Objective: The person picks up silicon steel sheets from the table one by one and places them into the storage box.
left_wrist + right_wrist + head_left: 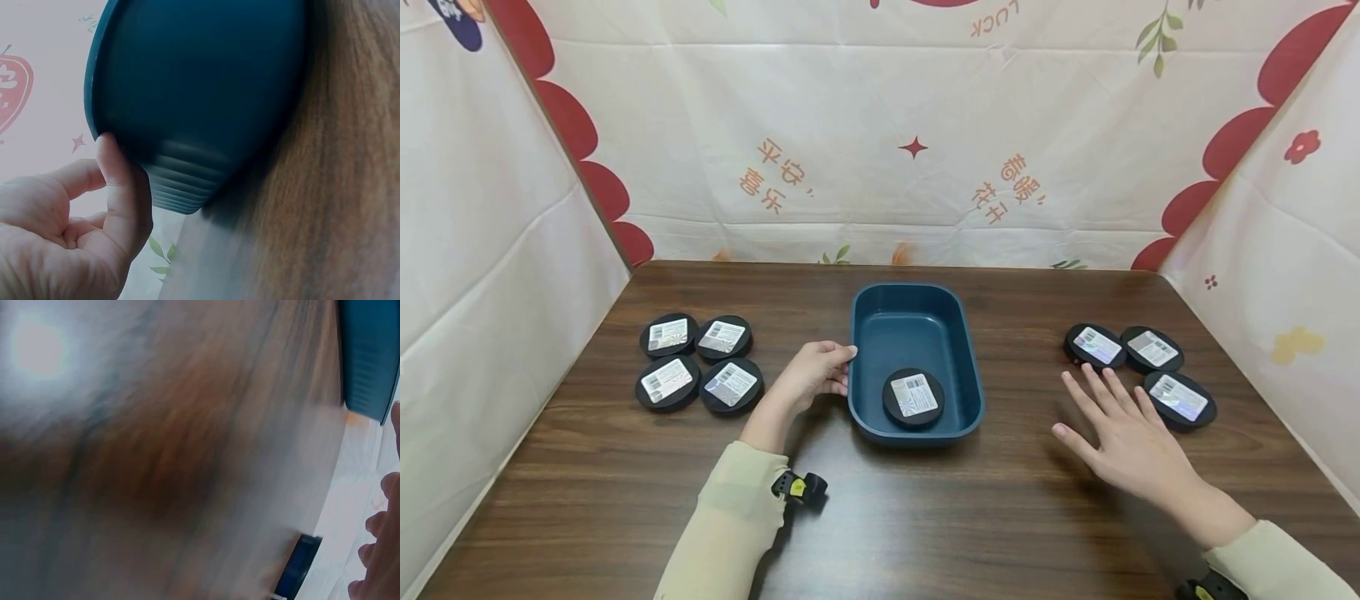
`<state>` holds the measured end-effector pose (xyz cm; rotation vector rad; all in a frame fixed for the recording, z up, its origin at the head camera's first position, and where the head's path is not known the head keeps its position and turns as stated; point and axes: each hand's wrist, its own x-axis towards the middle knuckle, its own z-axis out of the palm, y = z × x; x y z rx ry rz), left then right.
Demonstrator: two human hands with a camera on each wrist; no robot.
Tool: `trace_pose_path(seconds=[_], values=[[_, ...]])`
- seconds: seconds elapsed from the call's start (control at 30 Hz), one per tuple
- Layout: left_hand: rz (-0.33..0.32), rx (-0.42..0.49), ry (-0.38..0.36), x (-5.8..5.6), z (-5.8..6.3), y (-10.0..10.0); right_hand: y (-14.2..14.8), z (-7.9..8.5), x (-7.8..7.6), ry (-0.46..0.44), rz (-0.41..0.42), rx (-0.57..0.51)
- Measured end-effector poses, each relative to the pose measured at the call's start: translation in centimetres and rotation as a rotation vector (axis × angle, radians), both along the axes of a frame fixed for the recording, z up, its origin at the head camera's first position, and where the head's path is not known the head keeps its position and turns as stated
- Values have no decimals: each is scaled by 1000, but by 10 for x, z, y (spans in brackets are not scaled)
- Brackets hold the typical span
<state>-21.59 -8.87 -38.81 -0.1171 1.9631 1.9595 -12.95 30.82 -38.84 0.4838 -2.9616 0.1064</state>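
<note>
A dark blue rectangular tray stands on the table, and a round black disc with a white barcode label lies in its near end. My left hand pinches the tray's left rim; in the left wrist view, its thumb and fingers meet at the edge. To the right, my right hand is spread with straight fingers over the table, holding nothing. Just beyond its fingertips are three similar labelled discs: a left one, a far one and a near one, close to the fingers.
Several more labelled black discs form a cluster left of the tray on the brown wooden table. Printed white cloth hangs behind the table and along both sides.
</note>
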Motion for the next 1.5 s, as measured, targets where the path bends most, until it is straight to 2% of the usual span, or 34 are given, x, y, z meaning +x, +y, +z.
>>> trace_pose_path(seconds=[0.23,0.5,0.7,1.5], values=[[1,8,8,0,0,-4,17,-3,2,30,-29,-8],[-6,-4,8,0,2,-1,36,-5,8,12,-72,-12],[-9,-13,-3,0,0,0,50,-7,13,8,-102,-29],[-1,-24,-2,1,1,0,93,-13,7,-18,-195,-56]])
